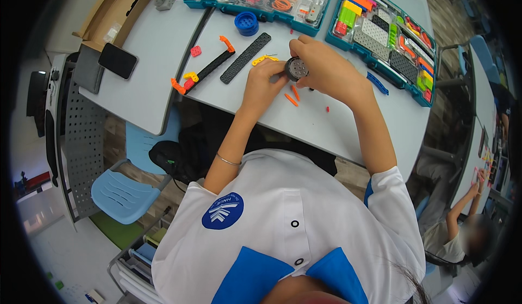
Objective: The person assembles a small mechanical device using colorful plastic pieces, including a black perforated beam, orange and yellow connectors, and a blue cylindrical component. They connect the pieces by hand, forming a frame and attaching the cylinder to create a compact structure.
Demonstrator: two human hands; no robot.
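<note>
The wearer's blue collar point(253, 277) lay nearest the camera, at the bottom of the frame. At upper left, a black beam point(209, 69) with orange end pieces rested near the left edge of the table point(342, 135); contact from the left forearm point(231, 141) could have pushed it off. To its right lay a dark perforated strip point(246, 58), with blue hubs point(246, 24) above it. A yellow connector point(263, 60) lay just beyond the left hand point(260, 85), exposed to a sweep of the knuckles.

The dark wheel point(296, 69) was at upper center, held by both hands. The left grip was narrow, pinching the left rim; the right hand point(329, 67) gripped the right side. Uneven force between them could have tilted the wheel or made it slip.

Orange pins point(291, 100) lay below the wheel, and a small red pin point(328, 109) to their right; a dropped wheel could have scattered them. At upper right, a blue beam point(377, 83) lay beside the right forearm point(375, 122), liable to be knocked by outward movement.
</note>
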